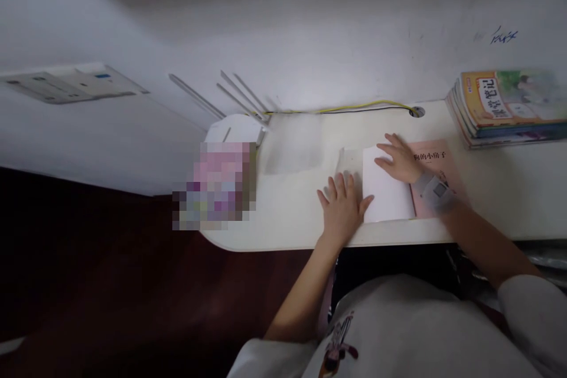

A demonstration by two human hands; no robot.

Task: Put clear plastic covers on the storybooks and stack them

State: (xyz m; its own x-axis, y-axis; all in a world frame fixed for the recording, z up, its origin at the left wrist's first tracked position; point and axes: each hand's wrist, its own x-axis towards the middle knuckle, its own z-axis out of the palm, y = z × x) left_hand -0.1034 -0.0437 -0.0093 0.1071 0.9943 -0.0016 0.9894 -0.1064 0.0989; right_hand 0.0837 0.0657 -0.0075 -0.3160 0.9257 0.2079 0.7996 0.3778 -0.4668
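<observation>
An open book (390, 204) lies on the white desk in front of me, with a blank white page on the left and a pink page with Chinese print on the right. My right hand (396, 158) rests over the upper part of the white page, fingers spread, and a watch (439, 190) is on that wrist. At the book's left edge my left hand (342, 208) lies flat with fingers apart, its thumb touching the page's edge. Under and behind the left hand is a clear, see-through sheet (351, 158), partly hidden.
A stack of books (509, 106) stands at the back right. On the left are a white router (233, 127) with several antennas and a blurred-out pink item (221, 171). A yellow cable (367, 106) runs along the wall to a hole (417, 111). The desk's front edge (274, 250) curves at the left.
</observation>
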